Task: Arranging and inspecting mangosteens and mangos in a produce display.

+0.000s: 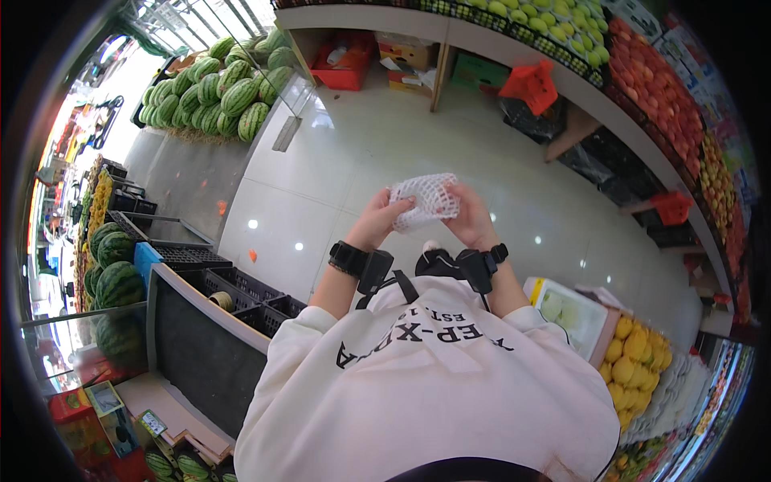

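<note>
A white foam fruit net sleeve (424, 202) is stretched between my two hands in front of my body, above the tiled floor. My left hand (380, 220) grips its left end, with the thumb lying over the mesh. At the other end my right hand (468, 212) has hold of the sleeve, its fingers partly hidden by the netting. I cannot tell whether anything is inside the sleeve. Both wrists carry black straps with small black devices.
Watermelons (211, 87) are piled at the upper left. Black plastic crates (241, 286) stand on my left. A white foam box (569, 316) and yellow fruit (635, 361) are close on my right. Fruit shelves with green apples (542, 21) curve around ahead, with red baskets (530, 87) below.
</note>
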